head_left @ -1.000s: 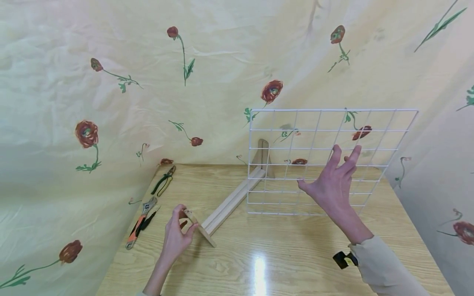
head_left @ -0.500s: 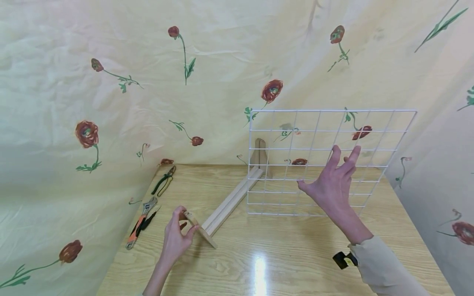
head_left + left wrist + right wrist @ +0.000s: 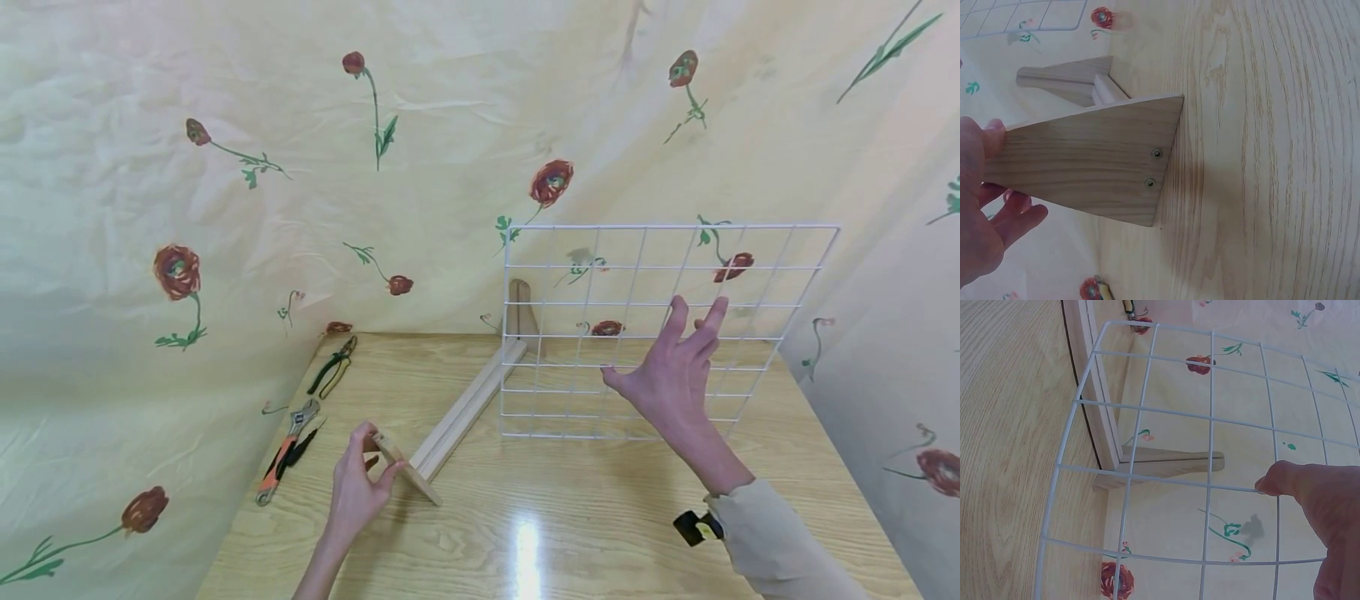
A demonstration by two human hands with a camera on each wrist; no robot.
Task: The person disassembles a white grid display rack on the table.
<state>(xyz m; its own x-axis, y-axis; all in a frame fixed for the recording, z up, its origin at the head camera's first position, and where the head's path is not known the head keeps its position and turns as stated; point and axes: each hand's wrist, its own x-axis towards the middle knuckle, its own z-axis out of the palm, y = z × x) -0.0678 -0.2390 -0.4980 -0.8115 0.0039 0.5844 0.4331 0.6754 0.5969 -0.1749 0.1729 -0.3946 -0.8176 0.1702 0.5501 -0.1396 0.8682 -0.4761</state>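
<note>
My left hand [image 3: 358,487] pinches the top of the near end board [image 3: 408,472] of a wooden stand. Two bolt heads [image 3: 1157,153] show on that board in the left wrist view, low down. A grooved rail [image 3: 467,412] runs away along the table to the far end board [image 3: 522,321], which stands upright by the wall cloth. On the right, a white wire grid panel [image 3: 720,227] is held up by my right hand [image 3: 677,383], fingers spread and hooked on the wires, thumb [image 3: 1279,477] against one wire. Seen from the head, the grid partly covers the far end board.
On the left side of the wood-grained table [image 3: 600,525] lie pliers [image 3: 332,367], an adjustable wrench [image 3: 287,450] and a small black-handled tool [image 3: 303,443]. A flowered cloth [image 3: 450,125] hangs behind and at both sides.
The stand has turned slightly, its far end swinging left. My left hand shifts a little right and toward me with the near board. The grid and right hand barely move.
</note>
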